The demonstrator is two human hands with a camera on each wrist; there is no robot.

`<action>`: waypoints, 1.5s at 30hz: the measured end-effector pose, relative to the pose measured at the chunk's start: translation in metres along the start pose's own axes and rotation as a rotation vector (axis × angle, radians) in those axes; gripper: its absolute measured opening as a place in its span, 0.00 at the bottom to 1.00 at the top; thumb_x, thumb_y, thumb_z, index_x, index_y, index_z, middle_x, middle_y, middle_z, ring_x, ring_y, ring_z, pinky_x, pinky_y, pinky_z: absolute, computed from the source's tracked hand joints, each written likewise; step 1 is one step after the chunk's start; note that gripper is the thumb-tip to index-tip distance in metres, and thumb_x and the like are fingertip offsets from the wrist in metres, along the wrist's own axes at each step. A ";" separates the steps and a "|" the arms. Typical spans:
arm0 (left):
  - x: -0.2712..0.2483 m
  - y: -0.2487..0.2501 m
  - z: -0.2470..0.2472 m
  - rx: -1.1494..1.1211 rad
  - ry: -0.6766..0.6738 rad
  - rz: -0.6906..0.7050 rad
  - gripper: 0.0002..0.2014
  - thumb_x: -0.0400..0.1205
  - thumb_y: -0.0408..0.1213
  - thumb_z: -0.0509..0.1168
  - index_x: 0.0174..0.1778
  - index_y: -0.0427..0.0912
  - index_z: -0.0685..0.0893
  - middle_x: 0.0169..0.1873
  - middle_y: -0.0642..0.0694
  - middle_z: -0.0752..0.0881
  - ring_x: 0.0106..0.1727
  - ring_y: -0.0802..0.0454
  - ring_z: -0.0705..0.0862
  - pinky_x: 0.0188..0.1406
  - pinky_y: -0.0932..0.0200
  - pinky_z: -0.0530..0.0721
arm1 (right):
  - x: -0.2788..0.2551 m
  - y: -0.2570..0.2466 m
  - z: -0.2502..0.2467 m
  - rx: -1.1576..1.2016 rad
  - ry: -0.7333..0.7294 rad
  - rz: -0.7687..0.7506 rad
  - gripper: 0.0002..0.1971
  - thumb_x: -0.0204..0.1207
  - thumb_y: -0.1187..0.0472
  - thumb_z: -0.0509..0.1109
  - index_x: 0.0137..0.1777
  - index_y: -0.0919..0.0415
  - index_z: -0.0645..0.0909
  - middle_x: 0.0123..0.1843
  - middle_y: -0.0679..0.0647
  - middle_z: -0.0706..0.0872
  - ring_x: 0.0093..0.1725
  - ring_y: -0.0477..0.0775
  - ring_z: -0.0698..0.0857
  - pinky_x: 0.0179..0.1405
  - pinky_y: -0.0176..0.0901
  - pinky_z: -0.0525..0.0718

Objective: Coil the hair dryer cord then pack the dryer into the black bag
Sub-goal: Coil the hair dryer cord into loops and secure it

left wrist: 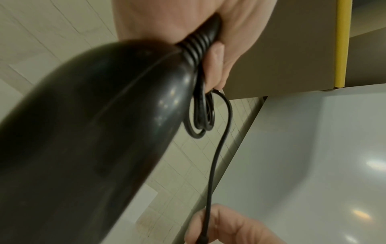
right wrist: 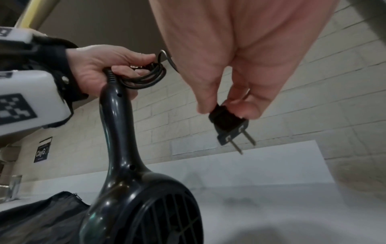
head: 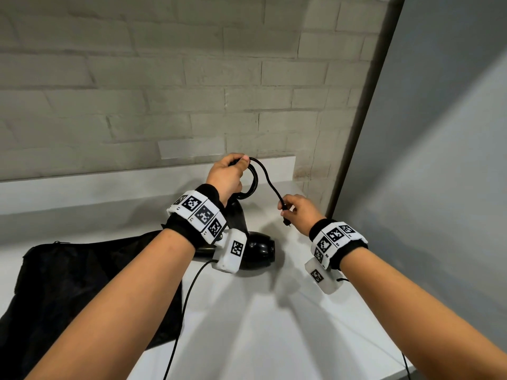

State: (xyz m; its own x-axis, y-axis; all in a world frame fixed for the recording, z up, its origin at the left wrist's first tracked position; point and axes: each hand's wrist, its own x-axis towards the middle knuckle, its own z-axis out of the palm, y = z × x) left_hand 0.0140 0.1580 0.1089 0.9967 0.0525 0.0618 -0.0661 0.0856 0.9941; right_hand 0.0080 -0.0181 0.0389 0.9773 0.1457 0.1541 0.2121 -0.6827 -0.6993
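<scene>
A glossy black hair dryer (head: 258,249) (right wrist: 125,165) hangs above the white counter, handle up and barrel down. My left hand (head: 227,174) (right wrist: 100,66) grips the top of its handle together with several loops of the black cord (head: 253,182) (left wrist: 201,115) (right wrist: 146,77). The last stretch of cord runs down to my right hand (head: 297,212) (right wrist: 229,102), which pinches the black two-pin plug (right wrist: 230,127) (head: 286,218) to the right of the dryer. The black bag (head: 82,289) (right wrist: 39,217) lies flat on the counter at the left, below my left forearm.
A pale brick wall (head: 164,91) rises behind the white counter (head: 274,325), and a grey panel (head: 439,160) closes the right side. A glass (right wrist: 12,188) stands far left on the counter. Thin black wires (head: 186,303) hang from the wrist cameras.
</scene>
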 end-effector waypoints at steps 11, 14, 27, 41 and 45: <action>-0.001 -0.001 0.000 -0.064 0.002 0.034 0.06 0.84 0.34 0.58 0.50 0.40 0.80 0.31 0.51 0.74 0.13 0.62 0.63 0.11 0.72 0.60 | 0.000 -0.047 -0.024 0.291 0.298 -0.107 0.17 0.76 0.71 0.62 0.34 0.49 0.67 0.35 0.56 0.76 0.20 0.43 0.76 0.25 0.37 0.78; 0.001 -0.003 -0.001 -0.018 -0.002 0.078 0.09 0.84 0.34 0.58 0.40 0.45 0.81 0.32 0.51 0.75 0.14 0.62 0.64 0.12 0.70 0.63 | -0.010 -0.073 -0.026 0.493 0.303 -0.180 0.16 0.77 0.74 0.61 0.35 0.53 0.67 0.26 0.55 0.74 0.14 0.41 0.73 0.19 0.36 0.77; -0.001 -0.003 -0.001 0.093 0.040 0.127 0.11 0.83 0.42 0.61 0.55 0.41 0.84 0.36 0.54 0.81 0.29 0.58 0.71 0.28 0.64 0.71 | 0.000 -0.087 0.011 0.459 0.362 -0.187 0.18 0.75 0.73 0.64 0.35 0.49 0.65 0.33 0.51 0.76 0.18 0.37 0.79 0.19 0.29 0.81; -0.013 -0.003 -0.007 0.130 -0.061 0.143 0.11 0.85 0.41 0.57 0.54 0.43 0.83 0.30 0.55 0.79 0.16 0.66 0.73 0.24 0.69 0.71 | 0.016 -0.088 0.024 0.209 0.331 -0.035 0.15 0.71 0.57 0.65 0.53 0.58 0.65 0.44 0.60 0.85 0.43 0.58 0.85 0.40 0.43 0.81; -0.012 -0.005 -0.009 0.108 -0.058 0.115 0.13 0.85 0.41 0.58 0.56 0.39 0.83 0.26 0.51 0.74 0.20 0.60 0.69 0.25 0.66 0.70 | 0.019 -0.092 0.025 0.335 0.162 -0.144 0.29 0.69 0.78 0.57 0.71 0.59 0.69 0.58 0.50 0.80 0.60 0.47 0.79 0.49 0.17 0.76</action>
State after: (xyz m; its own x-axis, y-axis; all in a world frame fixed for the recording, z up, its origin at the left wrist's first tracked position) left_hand 0.0020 0.1655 0.1022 0.9840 -0.0024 0.1780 -0.1780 -0.0249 0.9837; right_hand 0.0068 0.0653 0.0890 0.9300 0.0894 0.3566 0.3622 -0.3886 -0.8472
